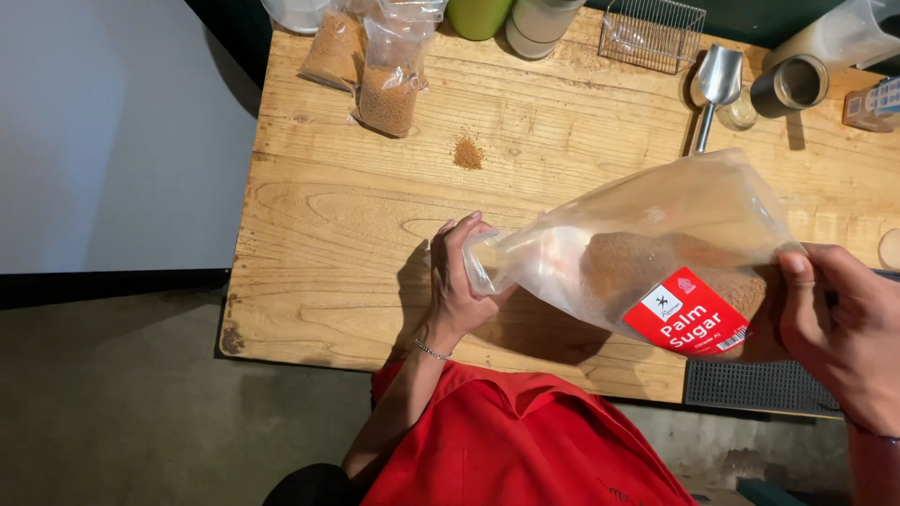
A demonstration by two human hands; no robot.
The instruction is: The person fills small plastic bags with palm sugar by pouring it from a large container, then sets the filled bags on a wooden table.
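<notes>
Left hand (459, 281) grips the mouth end of a big clear plastic bag of brown granules (647, 258), right hand (844, 328) clamps its bottom corner (bag's tilted, held above the wooden table (328, 234)). Further back: small spilled brown pile (468, 153), metal scoop (716, 84), two smaller filled bags (389, 80).

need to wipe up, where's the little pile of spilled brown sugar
In the head view it lies on the wooden table, left of centre: the spilled pile is just right of the small filled bags, beyond the left hand.
</notes>
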